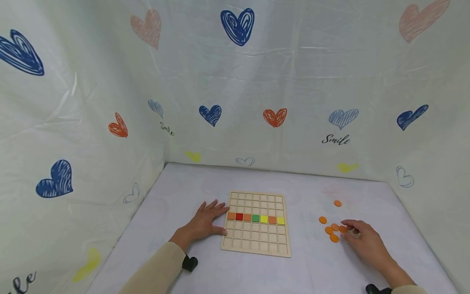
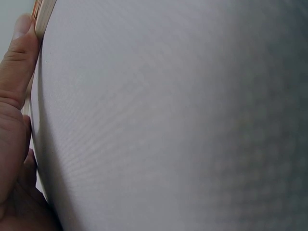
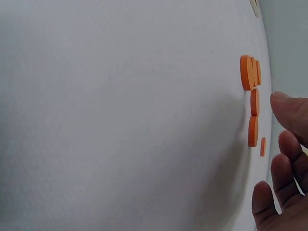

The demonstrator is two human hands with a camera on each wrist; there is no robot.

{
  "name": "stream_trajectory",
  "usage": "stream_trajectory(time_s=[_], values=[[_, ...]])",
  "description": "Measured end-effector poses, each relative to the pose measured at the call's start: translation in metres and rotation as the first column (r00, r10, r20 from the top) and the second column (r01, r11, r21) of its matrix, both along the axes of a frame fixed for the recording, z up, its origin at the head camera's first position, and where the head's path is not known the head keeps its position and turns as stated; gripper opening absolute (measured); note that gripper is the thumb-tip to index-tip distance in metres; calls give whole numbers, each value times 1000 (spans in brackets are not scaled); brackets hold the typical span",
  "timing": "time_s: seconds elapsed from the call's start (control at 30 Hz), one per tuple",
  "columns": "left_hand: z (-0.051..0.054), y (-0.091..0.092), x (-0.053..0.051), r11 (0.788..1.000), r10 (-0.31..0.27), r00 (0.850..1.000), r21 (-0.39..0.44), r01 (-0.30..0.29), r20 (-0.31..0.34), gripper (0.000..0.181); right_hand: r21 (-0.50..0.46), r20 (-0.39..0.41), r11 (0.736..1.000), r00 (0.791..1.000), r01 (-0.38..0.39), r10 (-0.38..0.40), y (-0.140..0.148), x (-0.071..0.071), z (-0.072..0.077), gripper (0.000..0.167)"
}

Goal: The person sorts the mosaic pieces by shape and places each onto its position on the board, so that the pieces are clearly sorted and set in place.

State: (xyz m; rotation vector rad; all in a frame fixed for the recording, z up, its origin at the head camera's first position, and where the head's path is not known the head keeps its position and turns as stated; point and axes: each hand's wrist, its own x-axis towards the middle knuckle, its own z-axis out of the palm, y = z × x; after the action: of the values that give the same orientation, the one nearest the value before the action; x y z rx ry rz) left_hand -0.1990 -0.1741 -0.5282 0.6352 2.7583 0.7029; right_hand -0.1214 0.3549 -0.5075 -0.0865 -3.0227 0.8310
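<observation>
Evidently my right hand is the reaching one: thumb and fingers stand apart, close by the right side of a loose group of flat, round orange discs on the right of the white counter. I see nothing pinched between them, though a pale patch beyond the fingers is too unclear to name. Five discs lie near one another, with a lone orange disc on the far side. To their left lies the pale wooden grid board, a row of orange, red, green and yellow squares across its middle. My left hand is spread and touches the board's left edge, clamped on nothing. To pick up well, I'd judge, I should nip the rightmost disc by its thin rim and lift straight up, lest its neighbours skid; the left should press lightly, since a sideways push could shift the board.
</observation>
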Motion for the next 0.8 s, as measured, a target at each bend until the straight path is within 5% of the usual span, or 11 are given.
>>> stream_trajectory(time_s=[0.8], values=[[1,1,0,1000,13,1000,-13,-13,12,88,28,87,998,995,55,-57,17,-20,-14,38]])
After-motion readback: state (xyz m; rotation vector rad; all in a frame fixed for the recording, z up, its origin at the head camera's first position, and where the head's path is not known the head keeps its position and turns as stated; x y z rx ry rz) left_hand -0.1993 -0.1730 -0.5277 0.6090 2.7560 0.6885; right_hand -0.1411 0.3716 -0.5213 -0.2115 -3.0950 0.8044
